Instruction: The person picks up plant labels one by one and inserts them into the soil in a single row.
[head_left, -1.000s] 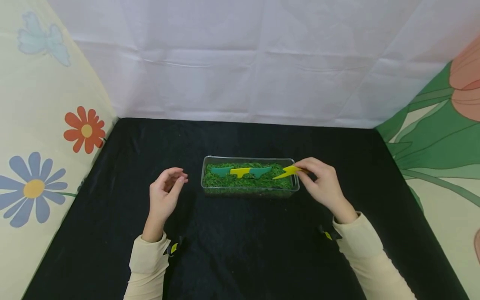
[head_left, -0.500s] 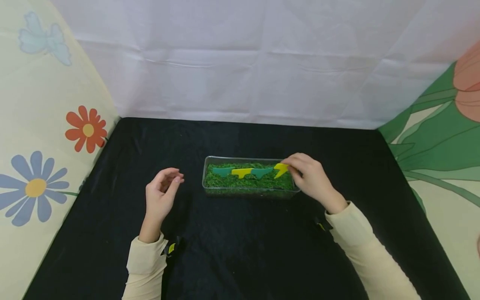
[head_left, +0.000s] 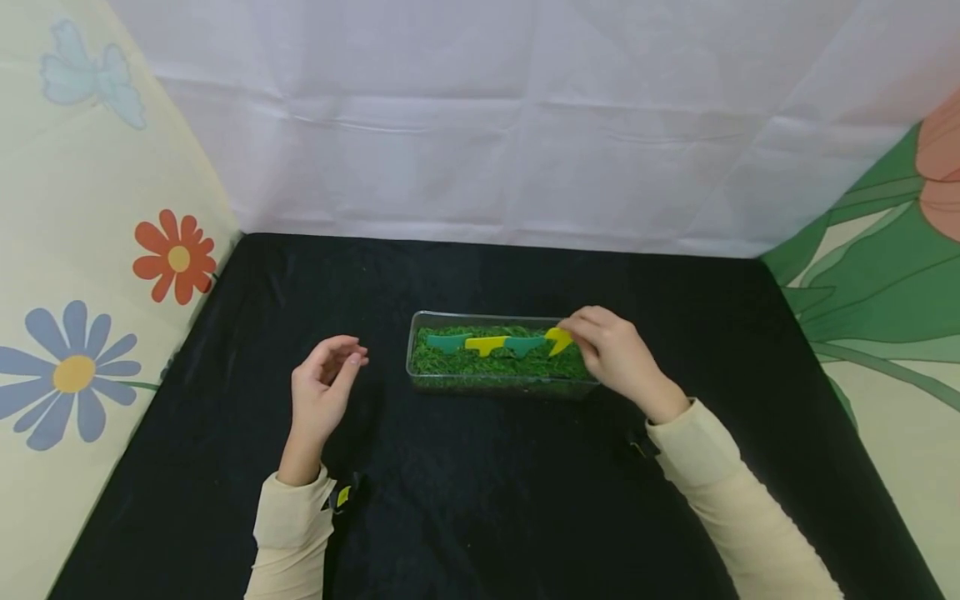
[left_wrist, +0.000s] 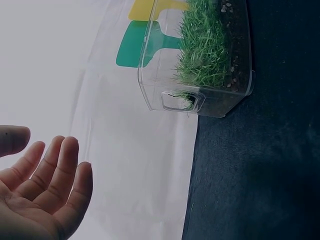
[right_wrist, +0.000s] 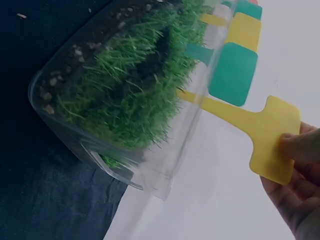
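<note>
Right hand pinches yellow plant label at head, stake angled into grass tray right end; left hand relaxed, empty, on bench. Stake best pushed upright, aligned with planted labels.

Both arms wear long cream sleeves of soft cloth, loose and gathered into a cuff at each wrist. Under each cuff sits a black strap with a small yellow mark. The left hand and right hand are bare.
</note>
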